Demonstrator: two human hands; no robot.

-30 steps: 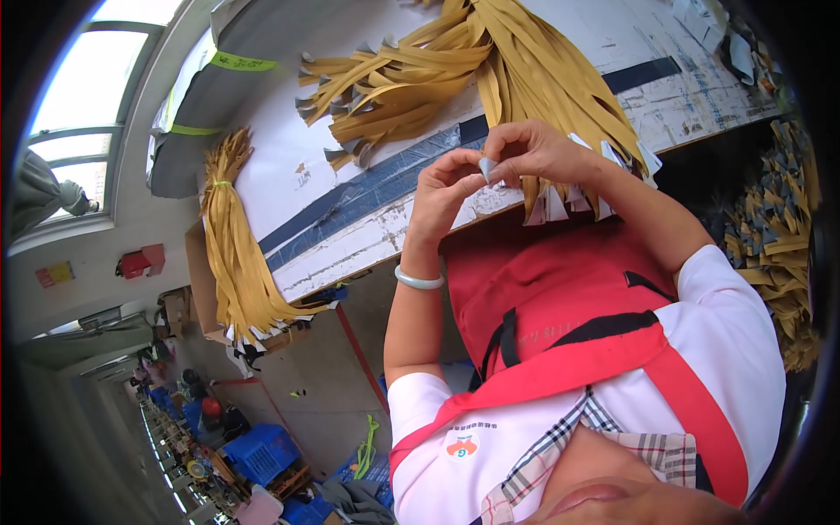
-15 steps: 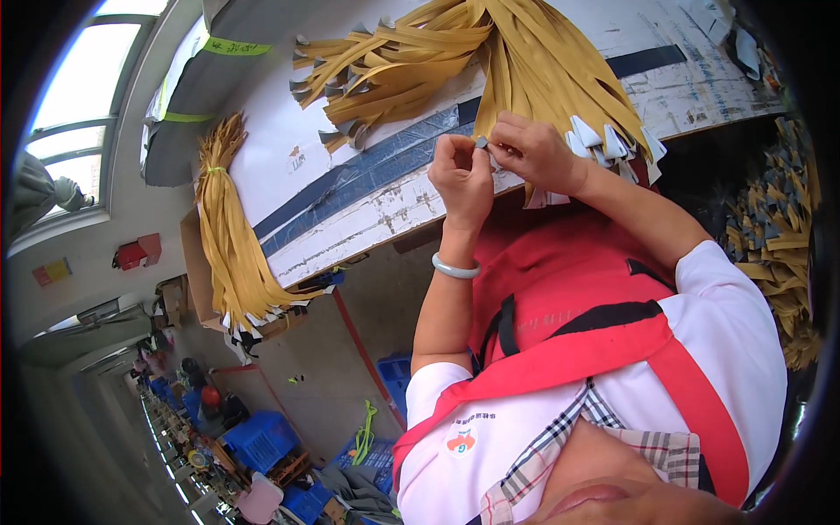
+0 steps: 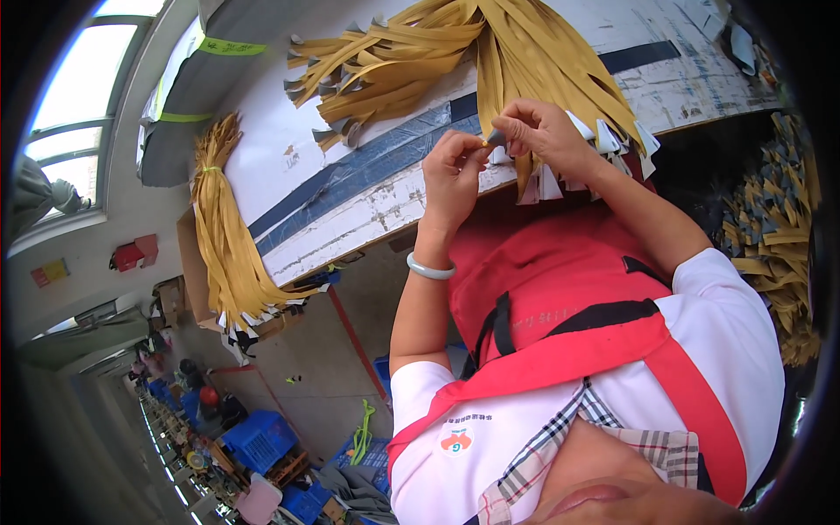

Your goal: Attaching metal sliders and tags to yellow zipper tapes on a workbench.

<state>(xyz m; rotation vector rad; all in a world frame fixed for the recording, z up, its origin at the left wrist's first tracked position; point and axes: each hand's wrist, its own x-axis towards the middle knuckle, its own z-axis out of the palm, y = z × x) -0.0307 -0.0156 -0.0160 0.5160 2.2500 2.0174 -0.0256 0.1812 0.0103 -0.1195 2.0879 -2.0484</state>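
Observation:
Both my hands meet over the table's near edge at one mustard-yellow strap end with a small grey tip (image 3: pixel 496 138). My left hand (image 3: pixel 455 171), with a pale bangle on its wrist, pinches the strap just left of the tip. The fingers of my right hand (image 3: pixel 547 138) are closed on the grey tip from the other side. Beside my right hand, a thick bundle of yellow straps (image 3: pixel 547 61) hangs over the edge, its ends white. Other straps with grey tips (image 3: pixel 385 74) lie fanned out to the left.
The white, scuffed table (image 3: pixel 367 214) has dark blue tape strips (image 3: pixel 350 179) along its near side. A tied strap bundle (image 3: pixel 220 227) hangs at its left end. More grey-tipped straps (image 3: pixel 774 236) are heaped at the right. Blue crates (image 3: pixel 262 437) stand on the floor.
My left hand has shifted slightly left and down. My right hand has opened out a little, and more of the grey tip shows between my fingers.

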